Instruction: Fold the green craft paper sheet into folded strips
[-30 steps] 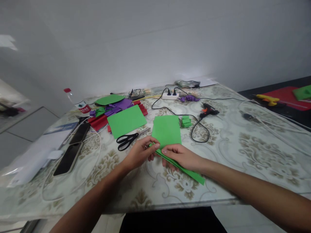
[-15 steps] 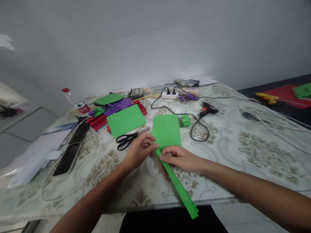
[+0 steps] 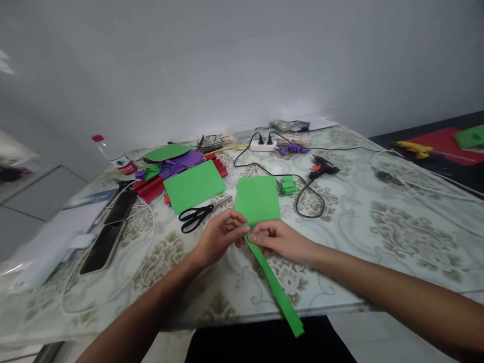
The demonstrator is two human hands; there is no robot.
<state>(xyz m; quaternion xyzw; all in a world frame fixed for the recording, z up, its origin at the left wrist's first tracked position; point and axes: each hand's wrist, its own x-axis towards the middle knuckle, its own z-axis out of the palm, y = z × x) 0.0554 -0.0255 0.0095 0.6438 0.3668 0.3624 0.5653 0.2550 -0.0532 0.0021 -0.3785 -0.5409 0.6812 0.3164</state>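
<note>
A long green folded paper strip [image 3: 279, 291] slants down toward me, its near end reaching past the table edge. My left hand [image 3: 223, 233] pinches its upper end between thumb and fingers. Close beside it, my right hand [image 3: 282, 242] is closed on the strip just below, thumb on top. Behind my hands lie green paper sheets [image 3: 257, 195], partly covered by my fingers. Black-handled scissors [image 3: 196, 217] rest left of the sheets, near my left hand. A small stack of green folded pieces [image 3: 288, 185] sits right of the sheets.
Another green sheet [image 3: 194, 185] lies over red and purple paper at the left. A black glue gun [image 3: 323, 167] is wired to a white power strip [image 3: 263, 145]. Two phones, one a dark phone [image 3: 103, 247], and a bottle [image 3: 121, 160] stand left. A yellow glue gun [image 3: 415, 148] lies far right.
My hands have drawn closer together at the strip's upper end, my right hand sliding slightly up it. The strip's near end has swung a little left. The whole view has shifted slightly.
</note>
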